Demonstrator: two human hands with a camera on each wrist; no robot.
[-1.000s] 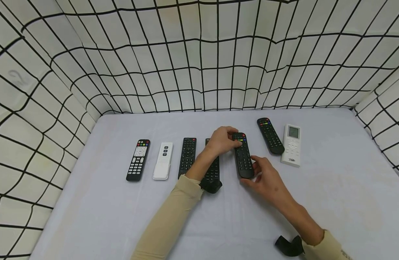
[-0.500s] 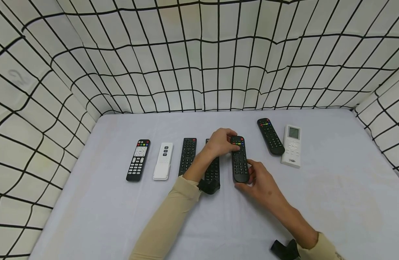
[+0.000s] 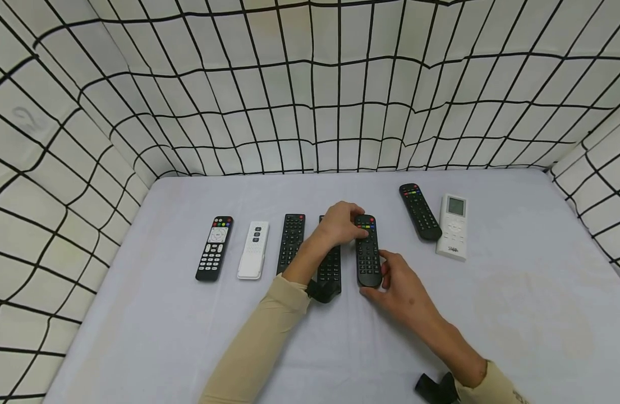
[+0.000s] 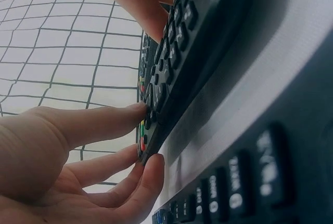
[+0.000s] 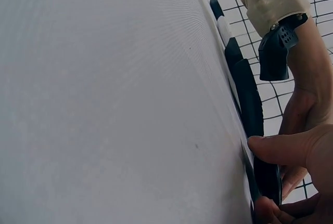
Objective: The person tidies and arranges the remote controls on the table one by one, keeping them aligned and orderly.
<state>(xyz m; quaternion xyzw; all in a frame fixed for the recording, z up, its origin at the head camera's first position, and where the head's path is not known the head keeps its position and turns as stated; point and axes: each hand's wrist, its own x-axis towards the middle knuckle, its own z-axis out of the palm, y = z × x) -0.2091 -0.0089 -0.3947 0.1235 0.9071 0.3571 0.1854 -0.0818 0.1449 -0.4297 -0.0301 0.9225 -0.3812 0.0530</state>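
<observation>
Near the table's (image 3: 517, 314) middle, the black remote (image 3: 368, 252), likely light, rigid and smooth-sided, is best taken by its long edges; left hand (image 3: 341, 223) pinches its top, right hand (image 3: 402, 287) its bottom.

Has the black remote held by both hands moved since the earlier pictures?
Yes: the black remote slid left, away from the white remote.

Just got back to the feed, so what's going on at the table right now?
A person has both hands on one black remote lying on the table. The left hand grips its top end and the right hand its bottom end. It lies in a row beside four other remotes to its left. Two more, a black one and a white one, lie apart to its right.
</observation>
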